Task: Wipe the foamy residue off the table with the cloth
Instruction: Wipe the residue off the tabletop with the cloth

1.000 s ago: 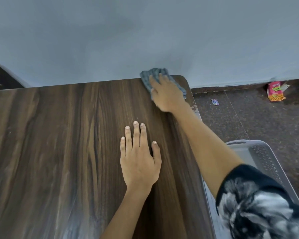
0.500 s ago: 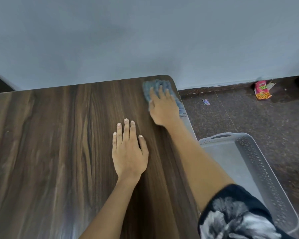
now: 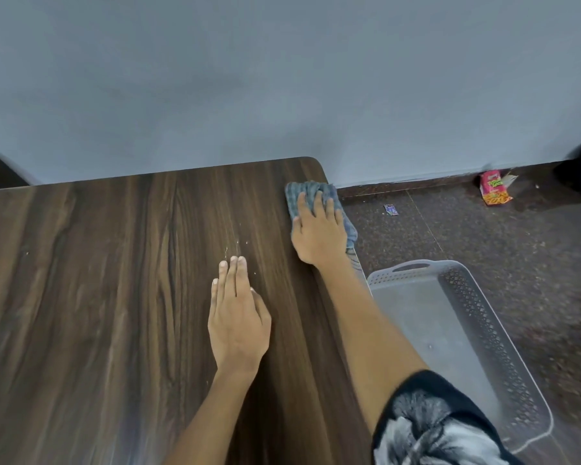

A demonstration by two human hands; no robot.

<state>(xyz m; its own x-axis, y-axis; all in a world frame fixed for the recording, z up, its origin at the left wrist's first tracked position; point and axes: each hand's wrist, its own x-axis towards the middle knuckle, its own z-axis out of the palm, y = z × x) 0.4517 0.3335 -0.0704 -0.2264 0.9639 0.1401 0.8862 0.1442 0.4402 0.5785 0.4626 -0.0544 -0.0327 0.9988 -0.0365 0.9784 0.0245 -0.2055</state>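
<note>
On the floor at upper right lay a pink snack packet (image 3: 494, 192), its lettering too blurred to read. Near the table's (image 3: 98, 280) right edge, the right hand (image 3: 319, 229) pressed a crumpled grey-blue checked cloth (image 3: 311, 193), fingers spread. Left hand (image 3: 237, 317) lay flat at centre, fingers together, just below white foam flecks (image 3: 237, 245). A grey basket (image 3: 463, 340) stood at lower right.

The bench (image 3: 98, 297) lay open leftward; the left hand (image 3: 237, 325) rested mid-surface, a grey basket (image 3: 503, 347) flanked its right edge.
</note>
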